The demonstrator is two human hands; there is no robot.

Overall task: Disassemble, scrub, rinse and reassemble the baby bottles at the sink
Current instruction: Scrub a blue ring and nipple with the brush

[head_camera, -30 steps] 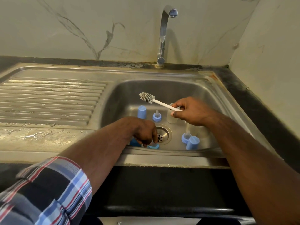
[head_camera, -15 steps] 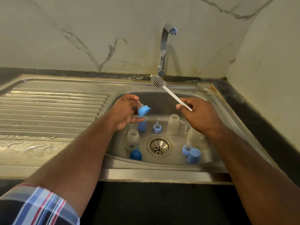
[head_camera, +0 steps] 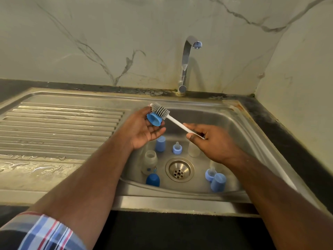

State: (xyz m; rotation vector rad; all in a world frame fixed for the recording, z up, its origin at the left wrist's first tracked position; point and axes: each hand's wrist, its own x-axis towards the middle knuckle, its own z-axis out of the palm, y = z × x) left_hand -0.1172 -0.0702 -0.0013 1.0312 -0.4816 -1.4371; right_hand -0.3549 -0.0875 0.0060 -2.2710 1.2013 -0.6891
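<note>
Brush head (head_camera: 160,111) lowered onto blue collar (head_camera: 154,120); left hand (head_camera: 142,129) cradles collar, right hand (head_camera: 210,139) pinches handle.

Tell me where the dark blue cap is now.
The dark blue cap stands in the sink at the near left, left of the drain, just before a clear bottle.

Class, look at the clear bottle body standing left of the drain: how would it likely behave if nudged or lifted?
The clear bottle body is tall, narrow and apparently empty, so it is probably light and apt to tip. Once down, its round shape would likely roll on the sink floor. The wet-looking drainboard hints it may be slippery.
</note>
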